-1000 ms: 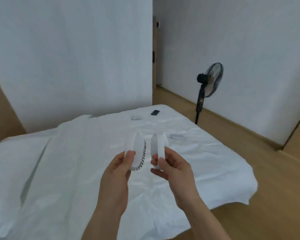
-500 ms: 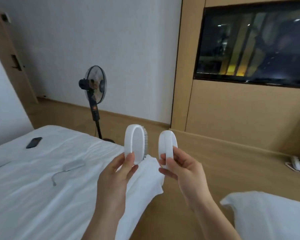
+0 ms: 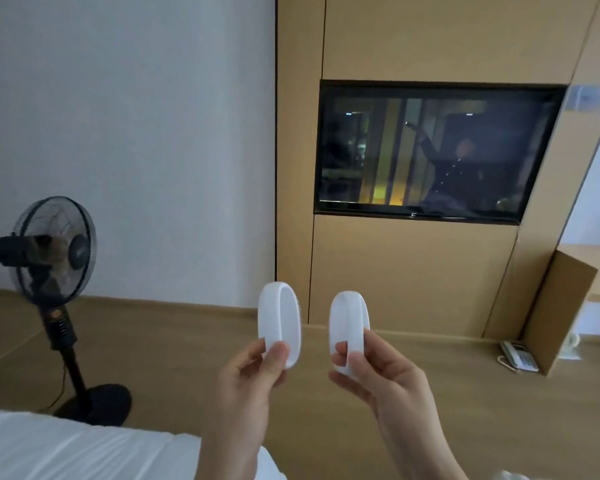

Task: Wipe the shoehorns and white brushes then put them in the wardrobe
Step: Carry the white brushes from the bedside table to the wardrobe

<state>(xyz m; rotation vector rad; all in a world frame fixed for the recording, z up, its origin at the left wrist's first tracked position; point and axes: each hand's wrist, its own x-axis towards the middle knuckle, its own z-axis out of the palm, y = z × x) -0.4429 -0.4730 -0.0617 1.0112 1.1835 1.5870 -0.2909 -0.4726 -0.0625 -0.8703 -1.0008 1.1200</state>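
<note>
I hold two oval white brushes upright in front of me. My left hand [image 3: 250, 375] pinches the lower end of the left white brush [image 3: 280, 320] between thumb and fingers. My right hand [image 3: 381, 379] pinches the lower end of the right white brush [image 3: 347, 323] the same way. The two brushes stand side by side, a small gap apart. No shoehorn and no wardrobe opening show in this view.
A black standing fan [image 3: 49, 271] stands on the wooden floor at the left. A corner of the white bed [image 3: 66, 448] lies at the bottom left. Ahead is a wood-panelled wall with a television [image 3: 426, 150]. A telephone [image 3: 518, 356] sits low at the right.
My view has swung right, away from the bed towards the panelled wall and television. Both hands keep the same hold on the brushes.
</note>
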